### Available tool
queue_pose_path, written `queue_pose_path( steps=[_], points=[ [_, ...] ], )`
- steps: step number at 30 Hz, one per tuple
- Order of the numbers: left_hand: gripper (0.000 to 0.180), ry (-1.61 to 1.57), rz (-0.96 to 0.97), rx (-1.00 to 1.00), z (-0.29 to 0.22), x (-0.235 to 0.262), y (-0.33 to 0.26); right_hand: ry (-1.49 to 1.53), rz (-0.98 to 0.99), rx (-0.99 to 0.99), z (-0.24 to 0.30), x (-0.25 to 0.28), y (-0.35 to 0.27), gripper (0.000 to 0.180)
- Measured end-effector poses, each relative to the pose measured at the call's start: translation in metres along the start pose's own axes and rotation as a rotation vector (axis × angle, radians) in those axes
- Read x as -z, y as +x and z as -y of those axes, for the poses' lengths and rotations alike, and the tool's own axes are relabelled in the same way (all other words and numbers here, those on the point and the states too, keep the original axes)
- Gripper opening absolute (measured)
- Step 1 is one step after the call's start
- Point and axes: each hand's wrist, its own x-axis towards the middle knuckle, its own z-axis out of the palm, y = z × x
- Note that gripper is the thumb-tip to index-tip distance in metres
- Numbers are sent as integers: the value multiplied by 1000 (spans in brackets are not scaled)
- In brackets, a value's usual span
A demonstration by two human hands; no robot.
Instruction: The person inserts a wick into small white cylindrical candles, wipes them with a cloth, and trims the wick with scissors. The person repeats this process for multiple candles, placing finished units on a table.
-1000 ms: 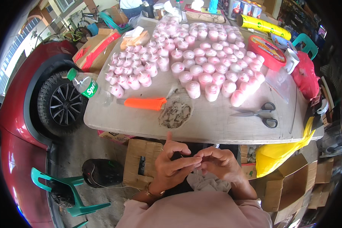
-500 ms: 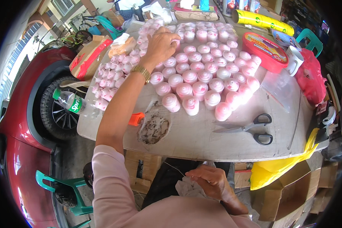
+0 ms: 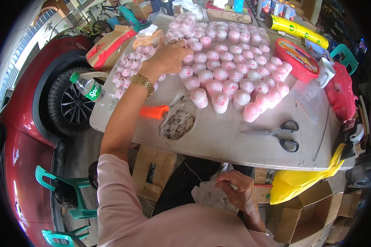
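Observation:
My left hand [image 3: 167, 58], with a gold watch on its wrist, reaches over the far left of the table. It is beside rows of pink-and-white, swirl-topped cylinders [image 3: 214, 86], and its fingertips are mostly hidden behind the back of the hand. To its left lie smaller pink-and-white wrapped pieces [image 3: 130, 66]. My right hand [image 3: 238, 188] is low over my lap, fingers curled in; what they hold, if anything, I cannot make out. Below it a whitish cloth [image 3: 210, 196] rests on my dark trousers, with a thin pale string [image 3: 193, 172] close by.
Black-handled scissors [image 3: 272, 132] lie on the right of the table [image 3: 231, 144]. An orange object [image 3: 154, 112] sits under my left forearm near a dark stain. A red tub [image 3: 297, 61], white mug [image 3: 325, 72] and pink bag [image 3: 340, 90] stand right; a green-capped bottle [image 3: 88, 88] lies left.
My left hand has drawn back nearer and leftward from the far cylinders. My right hand has lifted slightly, with its fingers more curled. The whole view has shifted a little.

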Motion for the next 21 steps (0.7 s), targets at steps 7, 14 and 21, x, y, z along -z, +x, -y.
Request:
queue_pose_path(
  steps=[7, 14, 21],
  points=[
    [44, 45, -17, -57, 11, -23, 14, -30, 43, 26, 12, -12, -9, 15],
    [38, -221, -237, 24, 14, -21, -11, -43, -7, 20, 19, -18, -26, 15],
    [41, -91, -277, -44, 18, -34, -6, -29, 41, 17, 22, -33, -35, 14]
  ],
)
